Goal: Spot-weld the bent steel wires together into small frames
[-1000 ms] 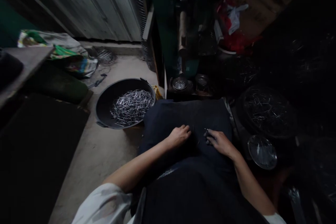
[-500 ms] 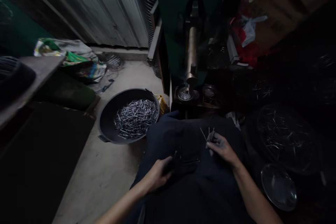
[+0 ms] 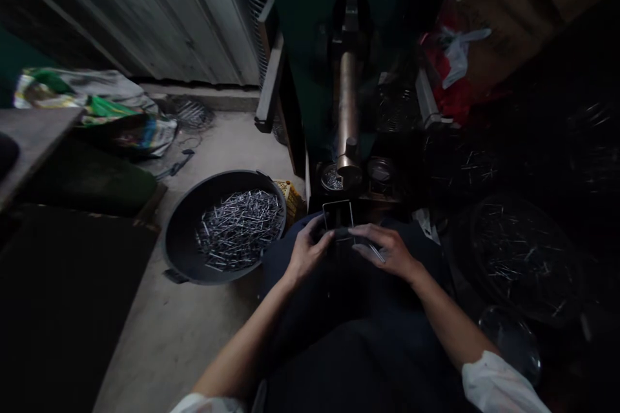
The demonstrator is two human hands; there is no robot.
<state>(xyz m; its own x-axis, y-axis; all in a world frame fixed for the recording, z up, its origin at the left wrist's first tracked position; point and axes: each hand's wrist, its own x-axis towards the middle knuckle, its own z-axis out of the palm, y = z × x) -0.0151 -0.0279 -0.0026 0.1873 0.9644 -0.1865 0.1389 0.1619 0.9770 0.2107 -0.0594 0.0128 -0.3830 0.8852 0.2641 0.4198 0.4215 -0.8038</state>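
A thin square-cornered wire frame (image 3: 338, 202) stands up between my hands, in front of the machine's brass-coloured cylinder (image 3: 347, 110). My left hand (image 3: 307, 248) pinches its left side with thumb and fingers. On the other side, my right hand (image 3: 390, 250) closes on the frame's lower right part. A straight metal pin (image 3: 376, 251) also sticks out from the right fingers; whether more pins lie in that hand is hidden. Just beyond the frame, beneath the cylinder, sits a small round dish (image 3: 332, 178) of small shiny bits.
Left of my knees, a black tub (image 3: 175, 251) holds a heap of metal pins (image 3: 242, 226), with a yellow basket (image 3: 289, 199) behind it. Dark containers with loose pins (image 3: 508, 264) and a clear lid (image 3: 513, 342) lie to the right. A board (image 3: 43, 132) juts in at left.
Both hands have come together and moved forward toward the machine. The wire frame rose from my lap with the left hand. The right hand moved left, its pins now tilted down.
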